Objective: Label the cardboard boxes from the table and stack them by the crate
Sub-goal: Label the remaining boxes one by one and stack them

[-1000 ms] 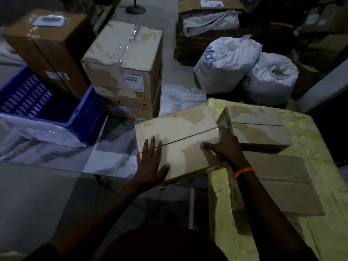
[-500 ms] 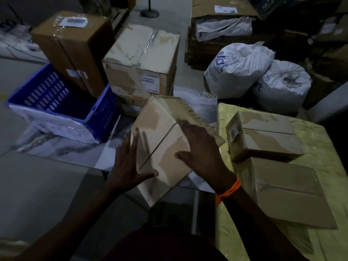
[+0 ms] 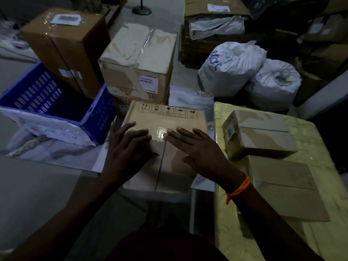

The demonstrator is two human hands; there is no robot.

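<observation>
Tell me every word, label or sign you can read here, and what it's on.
"elat", partly hidden blue letters, on the near white sack.
Five handling pictograms, captions too small, along the far edge of the box under both hands.
Barcode label on the taped carton: blurred.
Labels on the brown carton, the far carton and the small box on the table: unreadable.
Faint writing on the paper across the crate: unreadable.
</observation>
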